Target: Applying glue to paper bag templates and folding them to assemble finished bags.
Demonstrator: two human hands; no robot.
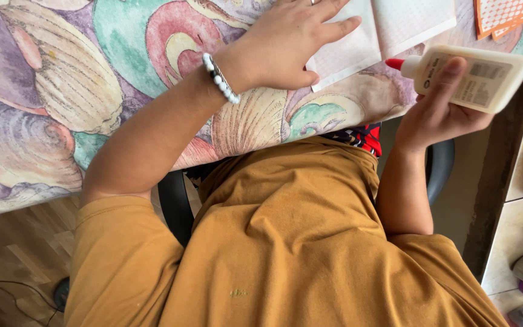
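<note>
Orange sheets (506,15) (top right) and white paper (394,24) run off-frame.

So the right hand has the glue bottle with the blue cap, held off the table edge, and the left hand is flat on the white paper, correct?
Not quite: in the head view the cap is red, not blue. The rest holds: the right hand holds the white glue bottle off the table edge, and the left hand lies flat on the white paper.
</note>
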